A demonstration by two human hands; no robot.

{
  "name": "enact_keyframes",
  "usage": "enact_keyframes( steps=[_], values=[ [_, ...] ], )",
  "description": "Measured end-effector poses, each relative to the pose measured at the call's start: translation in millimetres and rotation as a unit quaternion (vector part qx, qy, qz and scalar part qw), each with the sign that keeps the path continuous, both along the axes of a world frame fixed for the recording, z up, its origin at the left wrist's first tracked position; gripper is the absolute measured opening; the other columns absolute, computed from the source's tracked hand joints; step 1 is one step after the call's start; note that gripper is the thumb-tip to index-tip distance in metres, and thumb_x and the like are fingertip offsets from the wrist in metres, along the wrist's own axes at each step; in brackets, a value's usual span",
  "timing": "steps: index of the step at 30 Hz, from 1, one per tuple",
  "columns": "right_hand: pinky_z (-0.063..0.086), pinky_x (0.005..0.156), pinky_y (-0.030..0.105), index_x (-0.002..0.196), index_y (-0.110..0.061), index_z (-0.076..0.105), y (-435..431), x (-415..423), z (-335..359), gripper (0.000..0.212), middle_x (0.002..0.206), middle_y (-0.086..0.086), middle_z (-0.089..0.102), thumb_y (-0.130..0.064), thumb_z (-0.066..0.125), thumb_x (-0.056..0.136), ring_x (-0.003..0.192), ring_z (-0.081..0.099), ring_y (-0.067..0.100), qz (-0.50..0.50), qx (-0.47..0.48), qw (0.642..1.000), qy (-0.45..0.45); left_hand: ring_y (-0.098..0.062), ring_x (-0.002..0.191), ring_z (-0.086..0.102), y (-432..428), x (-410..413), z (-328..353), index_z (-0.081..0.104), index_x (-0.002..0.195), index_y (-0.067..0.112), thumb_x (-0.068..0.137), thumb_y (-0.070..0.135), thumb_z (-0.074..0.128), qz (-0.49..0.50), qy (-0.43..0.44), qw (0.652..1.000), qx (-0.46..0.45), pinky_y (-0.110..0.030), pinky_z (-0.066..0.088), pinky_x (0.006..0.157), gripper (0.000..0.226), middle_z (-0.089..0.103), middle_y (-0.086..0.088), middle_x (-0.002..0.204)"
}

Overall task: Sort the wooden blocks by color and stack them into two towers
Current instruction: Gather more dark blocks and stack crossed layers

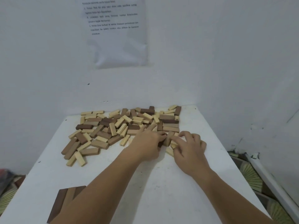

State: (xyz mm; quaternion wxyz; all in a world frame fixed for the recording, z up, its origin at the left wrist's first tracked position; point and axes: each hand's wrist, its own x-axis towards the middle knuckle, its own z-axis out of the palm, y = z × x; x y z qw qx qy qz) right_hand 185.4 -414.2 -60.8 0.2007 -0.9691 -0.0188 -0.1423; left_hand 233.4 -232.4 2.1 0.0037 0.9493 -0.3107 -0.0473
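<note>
White worktop (186, 183) against a white wall (226, 54), and the big pile of blocks (123, 126) sprawls across its far half, pale and brown pieces lying flat and jumbled every which way. Above the pile, a printed paper sheet (119, 38) hangs on the wall; its text is too blurred to read. Well to the near left of the pile sits a small stack of brown blocks (63, 202), partly hidden behind the left forearm. Off to the right of the pile, below the worktop's edge, a patterned mat (252, 177) shows.

Both arms reach in to the pile's near right corner, and they meet there. The left grip (148, 143) has its thumb and lower fingers curled round a dark block (161, 143), while two fingers stretch out flat over the pile. The right grip (189, 149) is curled too, fingertips pinching a pale block (174, 145) at the same corner. Between the two, a tan block (169, 138) stands tilted, touching both sets of fingers. Loose pale pieces crowd right under the right knuckles.
</note>
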Motion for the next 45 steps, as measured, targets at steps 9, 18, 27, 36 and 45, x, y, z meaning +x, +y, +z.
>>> enact_keyframes(
  steps=[9, 18, 27, 36, 45],
  values=[
    [0.019, 0.092, 0.037, 0.108, -0.044, 0.059, 4, -9, 10, 0.017, 0.125, -0.017, 0.046, -0.047, 0.053, 0.092, 0.118, 0.035, 0.017, 0.054, -0.013, 0.998, -0.009, -0.020, 0.153, 0.019, 49, -95, -7, 0.057, 0.146, 0.029, 0.092, 0.024, 0.066, 0.051, -0.029, 0.998, -0.026, -0.047, -0.003, 0.126, 0.055, 0.047, 0.014, 0.153],
    [0.023, 0.092, 0.041, 0.089, -0.042, 0.056, 29, -42, 24, 0.013, 0.112, -0.027, 0.054, -0.049, 0.062, 0.081, 0.119, 0.034, 0.014, 0.119, -0.061, 0.991, 0.012, -0.018, 0.121, 0.057, 71, -143, -12, 0.069, 0.128, 0.018, 0.085, 0.022, 0.071, 0.091, 0.036, 0.990, -0.106, -0.032, 0.029, 0.116, 0.043, 0.065, 0.005, 0.129],
    [0.026, 0.104, 0.037, 0.100, -0.044, 0.066, 49, -94, 37, 0.036, 0.123, -0.032, 0.052, -0.026, 0.084, 0.075, 0.117, 0.034, 0.013, 0.186, 0.138, 0.958, 0.171, -0.018, 0.101, 0.056, 76, -152, -10, 0.053, 0.124, 0.027, 0.080, 0.027, 0.079, 0.185, 0.103, 0.953, -0.214, -0.035, 0.051, 0.083, 0.050, 0.061, 0.007, 0.111],
    [0.036, 0.112, 0.034, 0.130, -0.051, 0.056, 34, -91, 44, 0.052, 0.123, -0.013, 0.045, -0.036, 0.079, 0.085, 0.123, 0.047, 0.012, 0.177, 0.172, 0.954, 0.173, -0.015, 0.131, 0.048, 80, -146, -15, 0.039, 0.149, 0.028, 0.076, 0.051, 0.083, 0.144, 0.100, 0.962, -0.211, -0.036, 0.045, 0.106, 0.088, 0.050, 0.009, 0.145],
    [0.023, 0.109, 0.049, 0.147, -0.035, 0.046, 19, 1, 31, 0.046, 0.155, -0.010, 0.038, -0.030, 0.043, 0.102, 0.139, 0.029, 0.024, 0.027, -0.020, 0.992, 0.120, -0.019, 0.117, 0.055, 72, -143, -20, 0.049, 0.143, 0.030, 0.078, 0.066, 0.074, 0.093, 0.007, 0.984, -0.150, -0.041, 0.050, 0.095, 0.079, 0.061, 0.013, 0.133]
  ],
)
